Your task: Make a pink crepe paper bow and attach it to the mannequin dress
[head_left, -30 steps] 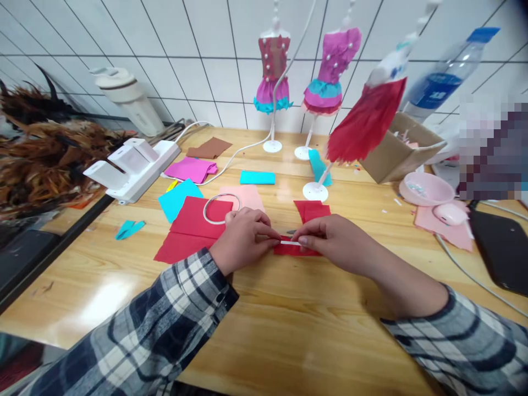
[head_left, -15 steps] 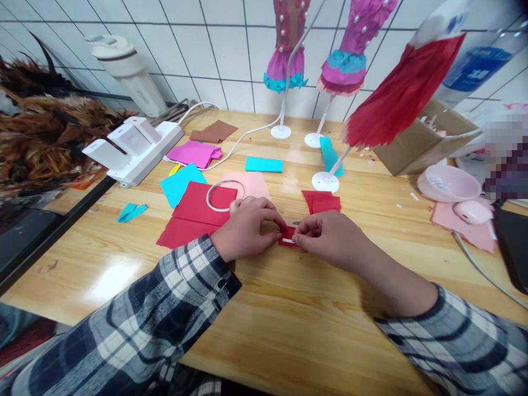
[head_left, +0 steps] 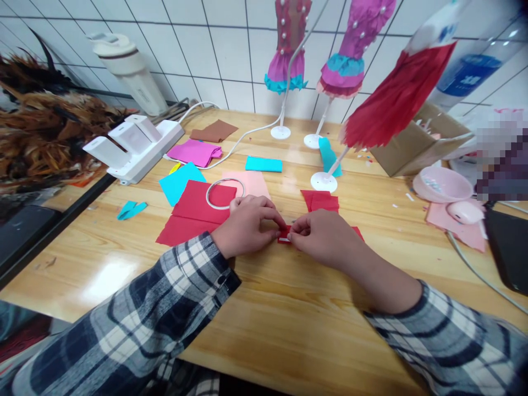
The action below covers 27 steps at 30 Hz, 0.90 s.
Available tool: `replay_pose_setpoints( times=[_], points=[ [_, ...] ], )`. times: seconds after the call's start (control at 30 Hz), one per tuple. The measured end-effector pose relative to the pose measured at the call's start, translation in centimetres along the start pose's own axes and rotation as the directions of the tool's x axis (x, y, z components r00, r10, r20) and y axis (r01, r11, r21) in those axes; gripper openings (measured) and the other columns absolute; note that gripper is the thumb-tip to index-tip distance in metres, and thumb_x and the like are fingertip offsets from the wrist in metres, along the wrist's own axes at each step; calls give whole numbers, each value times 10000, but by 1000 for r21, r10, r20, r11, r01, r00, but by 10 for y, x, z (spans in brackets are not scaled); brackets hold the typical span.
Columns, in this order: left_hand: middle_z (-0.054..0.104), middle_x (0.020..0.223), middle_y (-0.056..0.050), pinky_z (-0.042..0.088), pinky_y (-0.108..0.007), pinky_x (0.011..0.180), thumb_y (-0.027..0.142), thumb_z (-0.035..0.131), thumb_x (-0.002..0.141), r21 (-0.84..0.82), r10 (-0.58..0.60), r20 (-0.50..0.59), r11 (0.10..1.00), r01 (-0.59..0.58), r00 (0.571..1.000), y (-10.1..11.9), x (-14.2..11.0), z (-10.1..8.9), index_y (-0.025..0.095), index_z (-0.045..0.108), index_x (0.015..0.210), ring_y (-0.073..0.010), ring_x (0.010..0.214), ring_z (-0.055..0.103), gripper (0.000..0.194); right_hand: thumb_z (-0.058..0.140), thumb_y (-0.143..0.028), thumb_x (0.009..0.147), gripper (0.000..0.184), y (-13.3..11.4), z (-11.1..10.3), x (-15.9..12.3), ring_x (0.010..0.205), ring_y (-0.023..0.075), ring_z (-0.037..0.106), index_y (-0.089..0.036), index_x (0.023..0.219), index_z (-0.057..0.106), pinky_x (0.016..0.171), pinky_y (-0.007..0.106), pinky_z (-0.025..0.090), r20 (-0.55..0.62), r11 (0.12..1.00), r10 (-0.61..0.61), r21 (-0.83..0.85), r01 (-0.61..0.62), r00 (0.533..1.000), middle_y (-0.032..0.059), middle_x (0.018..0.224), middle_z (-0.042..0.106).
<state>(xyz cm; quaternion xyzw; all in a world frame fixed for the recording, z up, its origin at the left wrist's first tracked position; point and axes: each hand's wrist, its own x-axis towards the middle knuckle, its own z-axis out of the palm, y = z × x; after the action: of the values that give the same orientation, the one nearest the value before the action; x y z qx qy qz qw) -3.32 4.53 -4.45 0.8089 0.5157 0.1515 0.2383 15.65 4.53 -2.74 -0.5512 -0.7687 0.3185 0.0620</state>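
Note:
Between my fingertips a small red crepe paper piece (head_left: 282, 233) lies on the wooden table, a short white strip (head_left: 284, 239) along its near edge. My left hand (head_left: 252, 226) pinches the paper's left end. The fingertips of my right hand (head_left: 324, 234) are closed at its right end, covering part of it. More red paper (head_left: 358, 234) shows beyond my right wrist; whether it joins the small piece I cannot tell. A larger red crepe sheet (head_left: 198, 208) lies left of my left hand, with a pale ring (head_left: 208, 197) resting on it. Another red piece (head_left: 320, 201) lies behind my right hand.
Three doll forms in paper dresses stand at the back, one with a red skirt (head_left: 396, 99). Blue paper (head_left: 264, 164), magenta paper (head_left: 196, 152) and a power strip (head_left: 144, 157) lie left and behind. A pink bowl (head_left: 441, 186) and a cardboard box (head_left: 406, 151) sit right.
My right hand has slid slightly left along the red paper, and a red bit now shows past its wrist. The left hand has hardly moved. The view has shifted a little.

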Motion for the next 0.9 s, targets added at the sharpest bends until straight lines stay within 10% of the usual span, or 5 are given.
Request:
replay_pose_setpoints(
  times=[0.43, 0.9],
  points=[
    [623, 1009, -2, 220, -473, 972, 453, 699, 757, 46, -57, 16, 997, 56, 998, 5, -2, -2, 316, 747, 859, -248, 1052, 516, 178, 586, -318, 784, 179, -11, 1, -3, 636, 179, 578, -243, 689, 719, 522, 264, 288, -38, 977, 65, -202, -72, 997, 23, 685, 691],
    [619, 1038, -4, 218, -514, 1000, 368, 674, 751, 80, -96, 5, 992, 96, 995, 6, -6, -1, 332, 722, 902, -254, 1074, 518, 162, 616, -341, 794, 144, -3, -3, -12, 599, 132, 566, -279, 802, 745, 540, 256, 332, -6, 998, -6, -69, 6, 1000, -17, 699, 699]
  ],
)
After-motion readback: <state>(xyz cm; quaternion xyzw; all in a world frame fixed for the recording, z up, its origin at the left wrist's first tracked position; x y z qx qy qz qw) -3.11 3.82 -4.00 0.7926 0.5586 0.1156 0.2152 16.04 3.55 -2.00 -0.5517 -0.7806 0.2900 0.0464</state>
